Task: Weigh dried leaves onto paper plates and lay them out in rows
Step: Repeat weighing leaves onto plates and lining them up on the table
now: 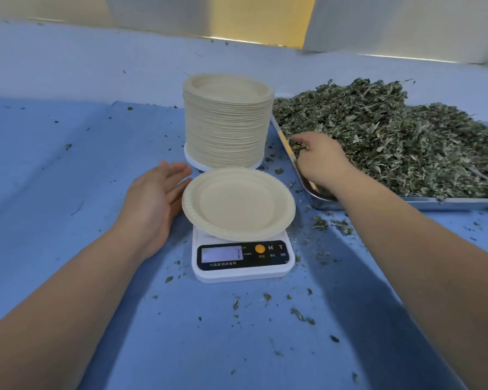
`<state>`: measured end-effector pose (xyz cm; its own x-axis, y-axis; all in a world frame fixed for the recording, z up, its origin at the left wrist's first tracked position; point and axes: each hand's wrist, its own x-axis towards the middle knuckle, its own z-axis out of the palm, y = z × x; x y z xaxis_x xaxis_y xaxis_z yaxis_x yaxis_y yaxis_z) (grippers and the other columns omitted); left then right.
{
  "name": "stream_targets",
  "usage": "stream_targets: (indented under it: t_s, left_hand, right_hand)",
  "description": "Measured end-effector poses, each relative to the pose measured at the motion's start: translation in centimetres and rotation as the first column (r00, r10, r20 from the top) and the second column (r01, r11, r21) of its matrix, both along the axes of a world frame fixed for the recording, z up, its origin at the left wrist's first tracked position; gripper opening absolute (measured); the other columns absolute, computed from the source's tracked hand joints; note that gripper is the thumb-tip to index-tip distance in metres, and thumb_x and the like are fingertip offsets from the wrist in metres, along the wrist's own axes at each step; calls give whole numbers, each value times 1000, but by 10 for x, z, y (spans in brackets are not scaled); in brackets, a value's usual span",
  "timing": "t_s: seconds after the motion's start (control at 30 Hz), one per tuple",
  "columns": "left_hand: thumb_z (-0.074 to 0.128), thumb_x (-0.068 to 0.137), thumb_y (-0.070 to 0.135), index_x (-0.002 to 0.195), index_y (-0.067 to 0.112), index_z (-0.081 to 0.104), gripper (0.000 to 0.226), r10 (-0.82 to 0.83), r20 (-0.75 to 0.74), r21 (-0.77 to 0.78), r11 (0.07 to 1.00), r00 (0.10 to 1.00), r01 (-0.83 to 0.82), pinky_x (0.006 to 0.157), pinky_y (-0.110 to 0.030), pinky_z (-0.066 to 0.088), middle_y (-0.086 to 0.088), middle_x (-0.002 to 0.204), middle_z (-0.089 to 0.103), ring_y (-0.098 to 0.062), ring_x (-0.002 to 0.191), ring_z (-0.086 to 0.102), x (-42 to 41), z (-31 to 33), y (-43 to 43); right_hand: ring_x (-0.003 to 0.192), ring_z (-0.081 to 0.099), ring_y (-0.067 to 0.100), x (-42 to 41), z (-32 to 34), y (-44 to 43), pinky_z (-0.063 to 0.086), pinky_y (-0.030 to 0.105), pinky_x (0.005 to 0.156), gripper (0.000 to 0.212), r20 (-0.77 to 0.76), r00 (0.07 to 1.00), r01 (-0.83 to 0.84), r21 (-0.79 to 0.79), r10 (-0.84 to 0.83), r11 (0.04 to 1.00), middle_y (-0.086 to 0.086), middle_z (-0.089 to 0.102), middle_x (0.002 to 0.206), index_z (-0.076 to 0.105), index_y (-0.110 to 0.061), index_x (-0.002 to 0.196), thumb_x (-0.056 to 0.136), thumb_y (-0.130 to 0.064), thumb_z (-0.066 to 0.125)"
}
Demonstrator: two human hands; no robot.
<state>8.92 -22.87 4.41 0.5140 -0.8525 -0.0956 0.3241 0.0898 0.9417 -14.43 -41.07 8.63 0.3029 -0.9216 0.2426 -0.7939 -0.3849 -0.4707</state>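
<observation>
An empty paper plate (238, 204) sits on the digital kitchen scale (243, 260), overhanging its platform. At the plate's 9 o'clock the left hand (152, 198) hovers just beside the rim, fingers straight and holding nothing. At 2 o'clock the right hand (319, 159) digs into the dried leaves (392, 136) at the near-left corner of the metal tray (448, 202), fingers curled round a clump. The stack of paper plates (227, 122) stands at 12 o'clock. A nudge from the left hand could tip the light plate or skew the reading. A loosely held clump could shed onto the already littered blue table cover (68, 164).
</observation>
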Motion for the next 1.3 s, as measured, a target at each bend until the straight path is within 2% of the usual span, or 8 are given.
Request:
stream_targets:
  t_s: [0.13,0.27,0.4,0.63,0.87,1.03,1.2,1.3]
  left_hand:
    - [40,110,34,119,10,66,36,2,-16,-5,1000,1000,-2,85,-31,54,-2,121,75,-15,112,71,0,-1,0]
    - [41,110,32,115,9,67,35,12,-21,-9,1000,1000,-12,89,-34,54,-3,118,76,-18,113,71,0,-1,-1]
    - [41,110,32,113,10,67,34,19,-33,-13,1000,999,-20,92,-35,55,-3,118,76,-18,113,71,1,-2,-3]
    - [43,110,31,115,9,67,34,28,-42,1,1000,999,-28,101,-38,54,-4,120,75,-19,116,69,-1,0,-3]
    - [44,109,31,115,10,68,33,9,-29,7,1000,1000,-9,103,-39,53,-2,118,76,-19,116,69,2,-1,-2]
    - [45,108,31,113,11,69,32,13,-47,-5,1000,999,-13,101,-37,54,-3,118,76,-19,115,69,4,-4,-4]
    - [46,108,30,114,10,68,30,14,-58,-12,1000,998,-15,93,-33,56,-4,119,75,-18,113,70,4,-3,-4]
    - [47,107,30,113,11,68,29,14,-56,-16,1000,998,-14,92,-33,57,-5,120,74,-19,114,70,4,-3,-3]
  right_hand:
    - [133,48,36,8,4,-40,44,49,106,57,-343,939,-12,-134,-35,991,13,51,147,49,-16,146,92,-5,62]
    - [155,6,33,7,6,-79,2,69,117,79,-716,692,-104,-224,-91,969,7,14,168,27,-32,156,91,-47,68]
    - [152,18,36,8,-12,-95,22,69,113,74,-752,659,-4,18,17,1000,3,2,170,8,-35,160,100,-47,49]
    - [140,33,41,3,-15,-84,35,64,103,58,-757,652,-7,27,25,1000,14,35,152,18,-30,156,104,-38,42]
    - [100,60,34,0,-7,-57,54,46,79,45,-703,710,-72,-5,48,997,9,55,119,37,-30,147,104,-21,42]
    - [89,61,34,-10,9,-42,55,44,74,27,-529,848,-106,-136,19,985,11,64,110,49,-19,130,107,-30,41]
    - [71,56,24,-21,32,-38,41,32,59,37,-264,964,-65,-285,-13,956,6,62,89,48,-14,134,107,-38,42]
    - [98,63,36,-23,46,-37,50,38,79,52,-126,991,1,-279,-38,960,21,64,121,40,-11,148,106,-42,43]
